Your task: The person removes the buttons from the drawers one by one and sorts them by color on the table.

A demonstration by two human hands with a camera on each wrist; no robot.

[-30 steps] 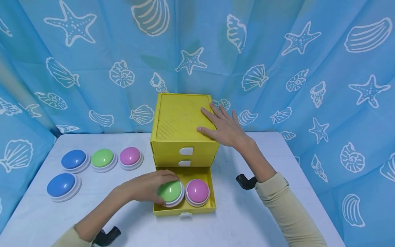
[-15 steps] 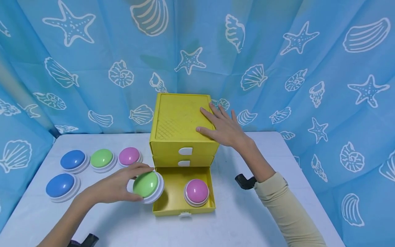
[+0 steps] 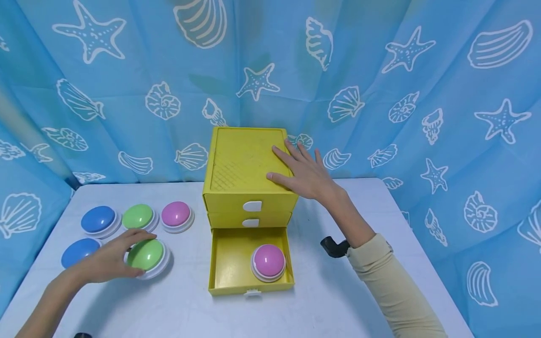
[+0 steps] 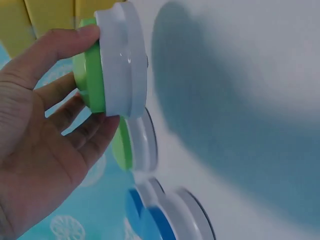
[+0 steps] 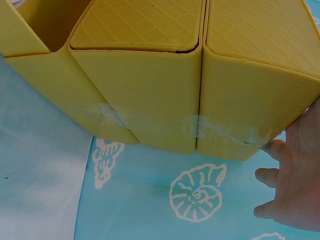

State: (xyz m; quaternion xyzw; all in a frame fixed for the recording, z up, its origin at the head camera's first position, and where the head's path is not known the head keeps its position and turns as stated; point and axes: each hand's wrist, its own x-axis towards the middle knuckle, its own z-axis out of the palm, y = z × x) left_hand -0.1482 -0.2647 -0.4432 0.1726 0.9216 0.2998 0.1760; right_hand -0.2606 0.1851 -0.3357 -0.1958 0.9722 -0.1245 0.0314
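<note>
My left hand [image 3: 111, 257] holds a green-domed push-button light [image 3: 145, 255] by its edge, thumb on the near side and fingers on the far side. In the left wrist view this green light [image 4: 122, 62] is clear of the table, its white base showing. My right hand [image 3: 307, 176] rests with spread, straight fingers on the top right edge of a yellow drawer cabinet [image 3: 249, 159]. The cabinet's bottom drawer [image 3: 226, 267] is pulled out, and a pink light [image 3: 269, 261] sits in its right half.
On the white table [image 3: 186, 310], left of the cabinet, stand two blue lights [image 3: 98, 219], another green light [image 3: 137, 216] and another pink light [image 3: 175, 214]. My left hand partly covers the nearer blue one. A blue curtain [image 3: 287, 108] with seashell prints hangs behind.
My left hand has lifted the green light out of the open drawer and carried it left, over the table near the other lights. The right hand stays on the cabinet.
</note>
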